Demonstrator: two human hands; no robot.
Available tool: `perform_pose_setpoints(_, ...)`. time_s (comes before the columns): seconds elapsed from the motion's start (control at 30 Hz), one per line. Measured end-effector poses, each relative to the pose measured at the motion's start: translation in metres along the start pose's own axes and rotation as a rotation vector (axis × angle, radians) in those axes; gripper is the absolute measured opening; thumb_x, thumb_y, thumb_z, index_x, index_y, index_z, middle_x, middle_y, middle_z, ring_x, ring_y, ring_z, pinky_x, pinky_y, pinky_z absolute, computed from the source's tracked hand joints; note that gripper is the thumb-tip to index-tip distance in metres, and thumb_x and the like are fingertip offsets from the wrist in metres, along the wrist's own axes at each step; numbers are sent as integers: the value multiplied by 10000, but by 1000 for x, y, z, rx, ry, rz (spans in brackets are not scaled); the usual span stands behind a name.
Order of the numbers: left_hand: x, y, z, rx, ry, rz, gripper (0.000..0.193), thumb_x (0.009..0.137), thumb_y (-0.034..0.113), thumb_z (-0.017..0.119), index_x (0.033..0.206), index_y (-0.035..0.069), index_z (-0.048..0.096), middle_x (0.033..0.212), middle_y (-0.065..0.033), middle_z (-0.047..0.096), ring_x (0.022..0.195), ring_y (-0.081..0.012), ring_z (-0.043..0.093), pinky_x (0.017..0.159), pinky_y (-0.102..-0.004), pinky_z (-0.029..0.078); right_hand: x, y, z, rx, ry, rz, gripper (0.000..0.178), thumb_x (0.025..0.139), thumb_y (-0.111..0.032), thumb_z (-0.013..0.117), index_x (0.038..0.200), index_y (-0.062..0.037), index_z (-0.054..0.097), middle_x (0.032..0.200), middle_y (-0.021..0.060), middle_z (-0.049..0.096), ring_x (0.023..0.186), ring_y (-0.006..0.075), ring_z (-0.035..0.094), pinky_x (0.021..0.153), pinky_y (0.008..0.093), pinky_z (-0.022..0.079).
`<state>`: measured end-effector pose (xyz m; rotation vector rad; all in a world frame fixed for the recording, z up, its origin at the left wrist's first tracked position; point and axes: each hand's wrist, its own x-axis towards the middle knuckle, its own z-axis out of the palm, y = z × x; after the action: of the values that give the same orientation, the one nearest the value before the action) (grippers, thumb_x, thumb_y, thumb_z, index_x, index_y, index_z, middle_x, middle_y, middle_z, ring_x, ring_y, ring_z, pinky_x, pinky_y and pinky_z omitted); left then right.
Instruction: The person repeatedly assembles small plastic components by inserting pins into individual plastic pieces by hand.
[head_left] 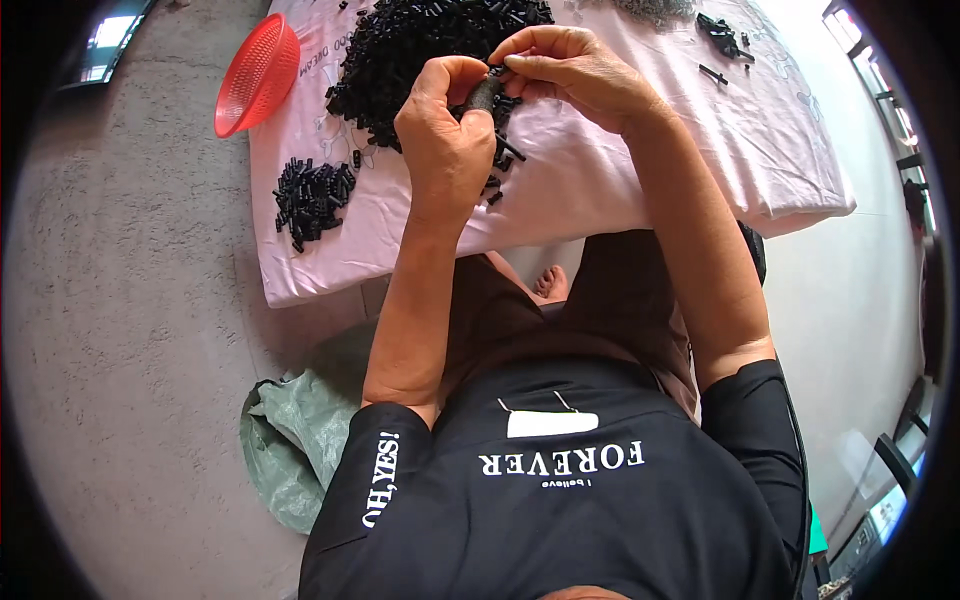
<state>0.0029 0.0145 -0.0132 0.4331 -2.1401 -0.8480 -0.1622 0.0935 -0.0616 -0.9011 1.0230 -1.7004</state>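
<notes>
Above the near side of a large heap of black tube-like pieces (420,50), my two hands meet fingertip to fingertip. My left hand (448,150) is closed in a pinch, with a dark grey-green cover (484,95) over its thumb. From the right, my right hand (585,75) pinches at the same spot with thumb and index finger. A small dark part (495,72) sits between the fingertips, mostly hidden by them; its exact shape cannot be made out. Just under the hands lies a longer black piece (511,147) among several loose short ones.
A pink cloth (600,195) covers the table. On it lie a smaller pile of black pieces (312,198) at left, a black cluster (722,38) at right and a heap of clear-greyish bits (655,10) at the back. A red basket (258,80) leans over the left edge; a green sack (305,430) is on the floor.
</notes>
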Motion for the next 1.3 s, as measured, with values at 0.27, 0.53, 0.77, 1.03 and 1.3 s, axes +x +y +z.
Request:
perform_pose_setpoints(0.27, 1, 7, -2, 64, -49, 8, 265, 712, -134, 555, 928, 2, 628, 849, -99, 669, 777, -193, 668, 757, -297, 536, -2, -4, 3, -65, -42, -42, 205, 947, -179, 643, 1098, -41, 666, 885, 13, 670, 806, 72, 639, 780, 213, 530)
perform_pose_setpoints(0.53, 4, 8, -7, -16, -50, -83, 254, 724, -128, 581, 935, 5, 627, 825, -72, 670, 749, -151, 657, 729, -281, 533, -3, -5, 4, -112, -64, -34, 164, 949, -156, 633, 1064, -50, 679, 868, 3, 670, 788, 62, 633, 718, 191, 504)
perform_pose_setpoints(0.77, 2, 0, -9, -148, -92, -191, 185, 769, -98, 598, 920, 0, 646, 824, -62, 671, 716, -125, 636, 689, -271, 524, -1, -1, -1, -5, -80, -27, 183, 948, -173, 640, 1080, -51, 676, 913, 13, 676, 829, 67, 637, 757, 206, 524)
perform_pose_setpoints(1.03, -8, -10, -2, 468, -306, -37, 128, 724, 60, 665, 839, 73, 718, 907, -117, 638, 918, -312, 613, 845, -430, 488, 4, 4, -6, -8, 57, -10, 218, 950, -191, 642, 1114, -48, 660, 980, 26, 685, 852, 77, 645, 808, 223, 541)
perform_pose_setpoints(1.3, -7, -8, 4, 585, -422, -63, 103, 709, 75, 675, 805, 85, 710, 902, -114, 628, 941, -298, 605, 860, -409, 480, 1, 2, -4, -43, 39, 15, 211, 953, -195, 638, 1109, -57, 670, 930, 10, 669, 852, 69, 633, 793, 215, 527)
